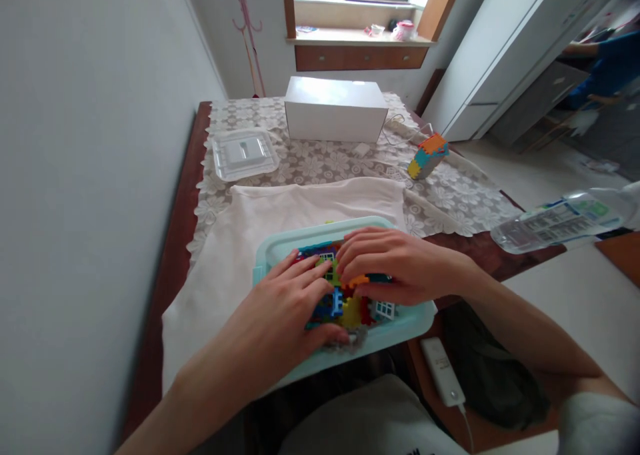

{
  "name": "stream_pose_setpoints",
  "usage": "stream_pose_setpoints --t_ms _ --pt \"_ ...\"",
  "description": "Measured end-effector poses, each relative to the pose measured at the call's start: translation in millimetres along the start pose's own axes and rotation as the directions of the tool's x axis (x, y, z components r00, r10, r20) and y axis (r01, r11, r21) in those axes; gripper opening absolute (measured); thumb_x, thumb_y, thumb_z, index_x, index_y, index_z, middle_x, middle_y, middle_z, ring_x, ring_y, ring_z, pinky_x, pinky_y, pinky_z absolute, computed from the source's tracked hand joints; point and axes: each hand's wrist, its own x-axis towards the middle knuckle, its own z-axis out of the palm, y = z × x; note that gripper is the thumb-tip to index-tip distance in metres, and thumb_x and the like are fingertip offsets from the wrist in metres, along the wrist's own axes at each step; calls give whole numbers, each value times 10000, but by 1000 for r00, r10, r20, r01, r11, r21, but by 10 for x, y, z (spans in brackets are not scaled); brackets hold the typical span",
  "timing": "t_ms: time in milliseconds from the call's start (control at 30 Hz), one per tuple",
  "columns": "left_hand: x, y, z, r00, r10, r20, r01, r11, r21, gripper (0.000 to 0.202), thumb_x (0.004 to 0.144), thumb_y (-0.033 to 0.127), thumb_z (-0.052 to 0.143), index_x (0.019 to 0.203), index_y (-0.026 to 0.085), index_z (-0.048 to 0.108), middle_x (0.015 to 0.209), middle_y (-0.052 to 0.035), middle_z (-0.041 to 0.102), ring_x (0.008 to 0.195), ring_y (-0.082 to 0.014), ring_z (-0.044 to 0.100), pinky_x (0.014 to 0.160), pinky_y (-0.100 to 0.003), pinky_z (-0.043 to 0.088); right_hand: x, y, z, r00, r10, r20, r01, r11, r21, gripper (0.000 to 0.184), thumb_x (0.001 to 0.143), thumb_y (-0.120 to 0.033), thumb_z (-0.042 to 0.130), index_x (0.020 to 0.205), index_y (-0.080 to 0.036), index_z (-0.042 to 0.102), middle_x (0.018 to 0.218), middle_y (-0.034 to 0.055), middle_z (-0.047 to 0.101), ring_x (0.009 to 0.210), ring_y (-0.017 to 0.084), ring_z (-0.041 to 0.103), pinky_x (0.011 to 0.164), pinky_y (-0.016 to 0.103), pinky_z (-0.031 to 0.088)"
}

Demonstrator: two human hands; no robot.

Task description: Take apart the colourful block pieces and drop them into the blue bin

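Observation:
A light turquoise plastic box (420,318) is in front of me, filled with colourful interlocking building pieces. My left hand (295,295) lies over the left part of the box, its fingers stretched out on the pieces and its thumb by the near rim. My right hand (390,261) reaches in from the right with bent fingers. Between its fingertips and thumb shows an orange building piece (357,281). Around the hands are a blue piece (337,303), a yellow piece (351,313) and a white lattice window piece (384,309). Some pieces are hidden under my hands.
A white cloth (215,295) lies under the box. Beyond are a clear lid (245,155), a white carton (336,111) and a small built block (428,155). At the right are a plastic bottle (565,221), a white power strip (443,373) and a person in blue (610,68).

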Motion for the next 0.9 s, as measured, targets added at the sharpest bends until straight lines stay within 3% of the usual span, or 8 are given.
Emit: stream_pose_setpoints --t_ms 100,233,367,433,600,667,833,900 --pt "-33 -112 -110 982 21 -187 -56 981 -185 208 1094 413 896 1286 332 905 1437 -79 927 1478 -389 831 1495 -658 486 -78 185 -99 938 -33 -345 55 997 57 105 1215 -266 742 1221 -282 846 1138 72 917 1105 252 876 1052 437 702" --pt "19 -323 -191 885 -167 -435 28 951 -309 309 1063 359 891 1370 325 879 1625 -105 839 1694 -430 670 1453 -664 535 -145 769 -38 741 183 -646 -10 965 261 304 1194 -491 797 993 -273 863 900 68 860 874 263 831 866 443 709" --pt "171 -631 -214 917 -289 -275 86 816 -571 374 1021 376 919 1378 272 877 1679 -159 805 1728 -448 638 1467 -663 504 -99 1435 273 521 519 -677 -136 834 534 602 1089 -817 808 860 -260 799 841 61 803 827 260 780 836 434 690" --pt "242 -818 -163 904 -339 -261 37 670 -742 320 996 402 915 1273 243 885 1633 -182 829 1656 -443 706 1436 -646 535 -62 1609 458 478 602 -639 -185 780 597 661 1039 -892 814 864 -256 781 849 54 797 832 254 766 851 426 680" --pt "331 -1134 117 912 -344 -221 -86 367 -926 450 769 339 939 1208 245 910 1464 -152 904 1457 -435 828 1299 -629 632 -52 1551 684 719 611 -332 -338 724 602 752 1070 -960 697 999 -222 822 1027 93 857 936 256 787 858 388 651" --pt "305 -1148 197 897 -391 -204 -73 324 -943 378 803 340 859 1163 242 920 1446 -147 906 1424 -437 836 1269 -639 639 -62 1480 695 756 588 -286 -326 718 615 709 1121 -909 672 1060 -224 846 1098 98 869 1007 269 802 918 402 663" --pt "143 -1089 242 784 -334 -524 -226 632 -741 154 854 386 813 893 270 905 1288 -134 904 1472 -448 761 1373 -664 540 -128 1281 457 697 524 -490 -138 768 625 648 1159 -808 714 857 -259 878 1089 96 903 1049 291 844 1042 462 684" --pt "115 -1079 266 752 -278 -598 -258 710 -655 208 899 436 771 876 283 909 1218 -140 895 1459 -445 744 1381 -663 524 -158 1082 198 730 373 -572 -6 842 540 691 1172 -802 698 744 -283 859 916 81 875 944 289 840 983 476 706"
